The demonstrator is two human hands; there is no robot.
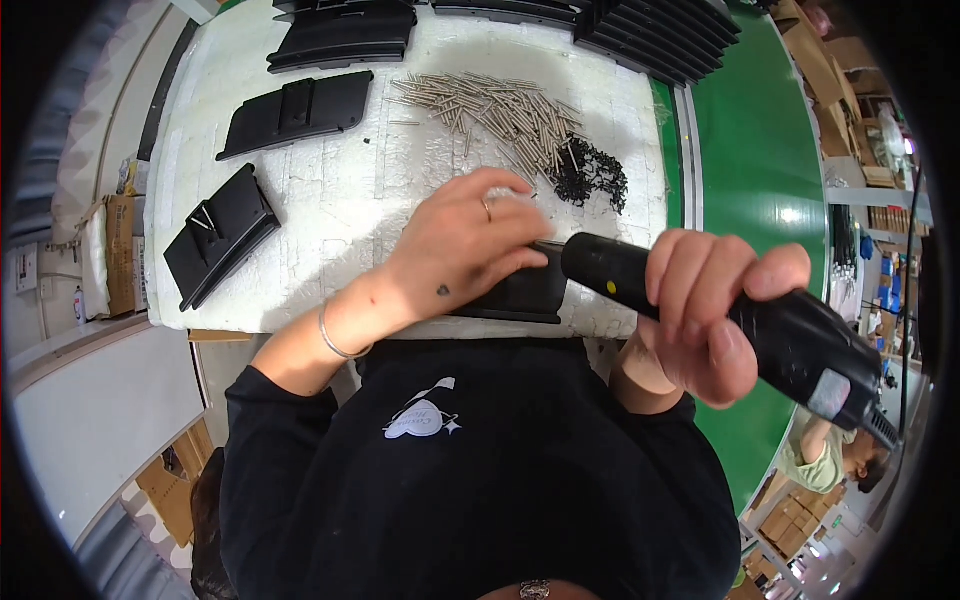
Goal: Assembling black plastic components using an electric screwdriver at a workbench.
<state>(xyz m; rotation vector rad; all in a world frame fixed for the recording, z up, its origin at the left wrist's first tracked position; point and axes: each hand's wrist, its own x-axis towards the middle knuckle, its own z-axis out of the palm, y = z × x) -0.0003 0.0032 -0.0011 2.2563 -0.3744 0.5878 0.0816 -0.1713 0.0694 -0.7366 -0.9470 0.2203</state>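
While your left hand (462, 250) lies flat with fingers spread a little over the black plastic part (520, 295), your right hand (700, 310) is closed round a black power screwdriver (720, 320). Largest around them is the white padded tabletop (340, 220), reaching far beyond your knuckles. The screwdriver comes next: its long axis runs from beyond your right wrist, where the thick rear end sits, across toward your left fingertips, its nose aimed at the part under that hand. The part itself sits at the near edge of the tabletop, mostly hidden under your left palm; how its long axis lies cannot be told fully. Further out past your left hand lie several black panels (295, 112), one (220, 235) off beyond your left wrist. Beyond your left fingertips rests a heap of thin metal pins (500, 110), and just beside it a smaller heap of black clips (588, 175).
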